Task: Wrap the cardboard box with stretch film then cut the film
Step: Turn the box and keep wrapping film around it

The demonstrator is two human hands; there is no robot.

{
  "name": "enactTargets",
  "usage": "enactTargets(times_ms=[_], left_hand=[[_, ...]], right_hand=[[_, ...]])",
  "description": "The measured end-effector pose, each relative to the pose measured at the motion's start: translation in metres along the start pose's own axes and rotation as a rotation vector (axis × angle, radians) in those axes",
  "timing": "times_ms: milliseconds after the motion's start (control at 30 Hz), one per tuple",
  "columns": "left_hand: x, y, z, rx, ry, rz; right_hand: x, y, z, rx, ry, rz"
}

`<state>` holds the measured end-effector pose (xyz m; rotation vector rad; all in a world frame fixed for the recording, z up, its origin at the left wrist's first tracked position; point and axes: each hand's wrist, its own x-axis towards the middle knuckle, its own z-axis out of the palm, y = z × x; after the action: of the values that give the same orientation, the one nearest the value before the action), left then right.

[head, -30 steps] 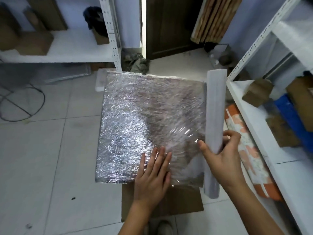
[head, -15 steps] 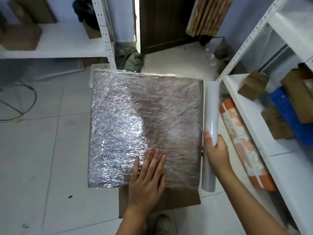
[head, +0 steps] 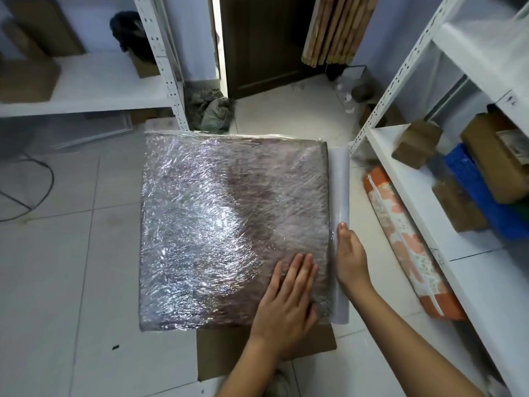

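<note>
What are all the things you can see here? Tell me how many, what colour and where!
wrapped box: one, brown under shiny clear film, middle of the floor
film roll: one, whitish, along the box's right edge
flat cardboard: one, brown, on the floor under the box's near edge
patterned roll: one, orange and white, on the floor by the right shelf
white shelves: two units, left and right
blue crate: one, on the right shelf
rags: one heap, grey-green, by the door
door: one, dark brown, at the back
left hand: one, pressing flat on the box
right hand: one, holding the film roll
</note>
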<state>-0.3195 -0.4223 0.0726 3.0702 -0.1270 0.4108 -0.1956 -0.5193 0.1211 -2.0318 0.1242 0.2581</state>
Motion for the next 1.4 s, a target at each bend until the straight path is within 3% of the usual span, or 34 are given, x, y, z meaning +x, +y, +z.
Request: enactTargets(times_ms=[233,333,467,600,700,867,967,1133,1300,1400], left_hand=[[0.025,0.029,-0.032,-0.137,0.143,-0.050],[0.060,0.020,-0.026,-0.134,0.086,-0.167],[0.066,0.011,-0.016,-0.125,-0.025,-0.152],[0.076,0.000,-0.038,-0.120,0.076,-0.137],[0.114,-0.040,-0.056,-0.088,0.160,-0.327],[0.141,-0.068,-0.046,-0.002,0.061,-0.317],[0.136,-0.066,-0.053,0.032,0.083,-0.320],[0.124,-0.114,-0.067,0.040,0.190,-0.622],[0.128,-0.119,-0.070,-0.043,0.133,-0.642],[0.115,-0.144,-0.077,-0.004,0.153,-0.884]], right_hand=[[0.000,0.006,0.004,0.019,-0.039,-0.003],[0.000,0.004,0.003,0.098,-0.066,0.014],[0.013,0.006,-0.004,0.117,-0.125,0.016],[0.013,0.009,-0.007,0.126,-0.176,0.002],[0.002,0.015,-0.008,0.129,-0.211,0.000],[0.002,0.023,-0.015,0.136,-0.289,0.017],[0.002,0.023,-0.014,0.142,-0.288,0.006],[-0.004,0.026,-0.012,0.107,-0.246,0.018],[-0.003,0.020,-0.008,0.124,-0.186,0.033],[0.000,0.014,-0.011,0.128,-0.204,0.035]])
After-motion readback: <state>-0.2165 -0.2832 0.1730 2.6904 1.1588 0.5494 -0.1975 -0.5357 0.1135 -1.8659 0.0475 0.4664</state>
